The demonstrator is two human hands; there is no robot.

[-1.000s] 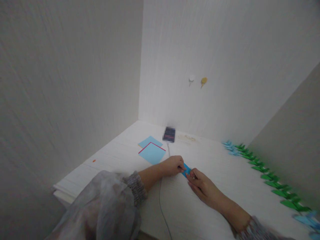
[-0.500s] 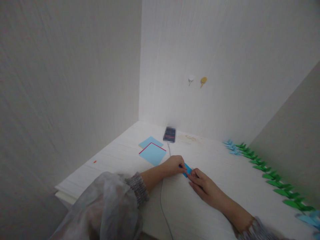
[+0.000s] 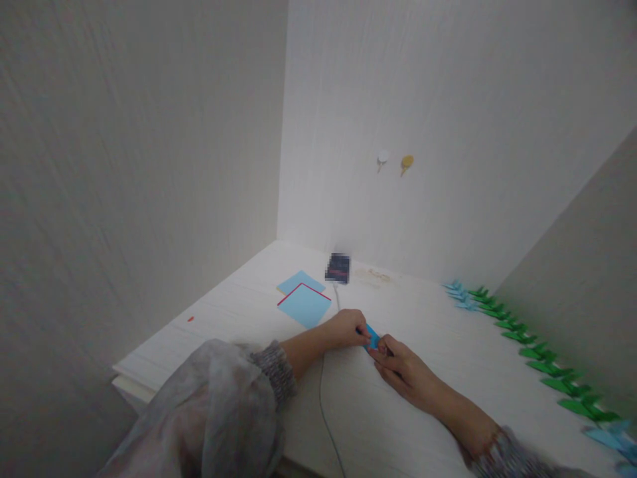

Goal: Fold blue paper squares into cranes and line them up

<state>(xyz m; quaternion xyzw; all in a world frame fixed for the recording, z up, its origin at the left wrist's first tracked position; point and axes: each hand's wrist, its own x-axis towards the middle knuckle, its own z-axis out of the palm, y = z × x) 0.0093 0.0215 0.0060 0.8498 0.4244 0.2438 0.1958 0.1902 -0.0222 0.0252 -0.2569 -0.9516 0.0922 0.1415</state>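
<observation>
1. At the centre of the white desk (image 3: 448, 345), the left hand (image 3: 343, 330) and the right hand (image 3: 403, 372) meet over a small piece of blue folded paper (image 3: 372, 337), each pinching one end between thumb and fingertips.
2. Blue folded paper: a narrow, bright blue strip, lying low against the desk surface between the two hands; most of it is hidden by the fingers, so its exact fold cannot be read.
3. Technique, as judged: a clean crease calls for edges aligned first, the paper pressed flat on the desk, and one fingertip run along the fold while the other hand anchors it.
4. A thin grey cable (image 3: 326, 411) runs under the left wrist toward a dark phone (image 3: 338, 267) propped near the back wall.
5. Light blue paper squares (image 3: 304, 303), one showing a red edge, lie just beyond the left hand.
6. A row of folded green paper pieces (image 3: 537, 355) lines the right wall, with light blue ones (image 3: 458, 292) at its far end.
</observation>
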